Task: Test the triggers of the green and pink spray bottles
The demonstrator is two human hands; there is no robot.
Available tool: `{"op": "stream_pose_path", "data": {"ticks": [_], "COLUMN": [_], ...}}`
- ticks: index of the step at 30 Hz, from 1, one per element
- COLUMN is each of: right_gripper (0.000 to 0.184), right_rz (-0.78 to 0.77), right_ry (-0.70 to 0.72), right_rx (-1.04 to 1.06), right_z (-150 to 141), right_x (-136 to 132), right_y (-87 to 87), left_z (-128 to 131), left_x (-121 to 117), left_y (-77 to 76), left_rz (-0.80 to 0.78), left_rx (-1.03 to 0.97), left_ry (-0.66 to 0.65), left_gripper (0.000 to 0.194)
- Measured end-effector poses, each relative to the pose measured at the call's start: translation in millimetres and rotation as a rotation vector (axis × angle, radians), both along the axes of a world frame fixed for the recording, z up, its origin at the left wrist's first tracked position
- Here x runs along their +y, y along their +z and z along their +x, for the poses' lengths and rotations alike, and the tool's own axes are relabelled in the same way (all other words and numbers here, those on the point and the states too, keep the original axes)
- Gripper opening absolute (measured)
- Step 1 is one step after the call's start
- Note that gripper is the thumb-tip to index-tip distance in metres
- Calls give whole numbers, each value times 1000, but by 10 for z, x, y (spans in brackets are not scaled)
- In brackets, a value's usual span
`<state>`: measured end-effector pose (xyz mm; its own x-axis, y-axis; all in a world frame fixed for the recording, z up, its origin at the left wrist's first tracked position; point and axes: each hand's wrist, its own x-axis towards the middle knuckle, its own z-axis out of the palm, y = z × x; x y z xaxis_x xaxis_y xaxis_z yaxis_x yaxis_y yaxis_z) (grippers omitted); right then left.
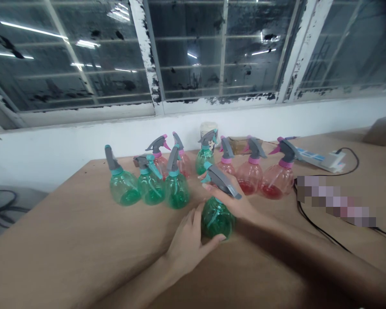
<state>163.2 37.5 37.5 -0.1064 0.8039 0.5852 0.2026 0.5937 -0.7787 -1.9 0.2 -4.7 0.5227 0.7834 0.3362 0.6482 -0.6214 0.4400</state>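
Observation:
A green spray bottle [217, 221] with a grey and teal spray head stands upright on the table, between my two hands. My left hand [188, 242] wraps round the lower left side of its body, thumb across the front. Around the neck and spray head closes my right hand [230, 195], its fingers partly hidden behind the head. Left of it are three more green bottles, the nearest a green spray bottle [176, 191]. Another green spray bottle [205, 159] stands behind. Red spray bottles with pink collars, among them one at the right [276, 180], stand on both sides at the back.
The wooden table [83, 240] reaches the white wall below barred windows. A white cup [209, 128] and a cardboard piece [242, 146] sit at the back. To the right lie a white power strip [324, 159], black cables [321, 234] and a brown box [382, 131].

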Motion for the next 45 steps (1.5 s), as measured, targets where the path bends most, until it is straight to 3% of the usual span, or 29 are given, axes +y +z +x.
{"op": "stream_pose_path", "data": {"ticks": [18,27,36,41,45], "right_gripper": [23,9,13,20,23], "right_rz": [-37,36,35,100,149], "right_ry": [114,-60,-25,-125,-236], "right_rx": [68,-73,-54,-43,-70], "right_z": [-11,1,16,-35,-149], "right_x": [-26,-24,-2,183,401], "right_y": [29,80,9,1,48], "left_z": [0,3,-1,12,12], "left_x": [-4,0,23,19,-2], "left_y": [27,32,-70,-120,-151], "left_rz": [-22,4,138,238,346], "left_rx": [7,24,34,-37,-109], "left_ry": [3,-16,-12,93,95], "left_gripper": [70,70,71,60,57]}}
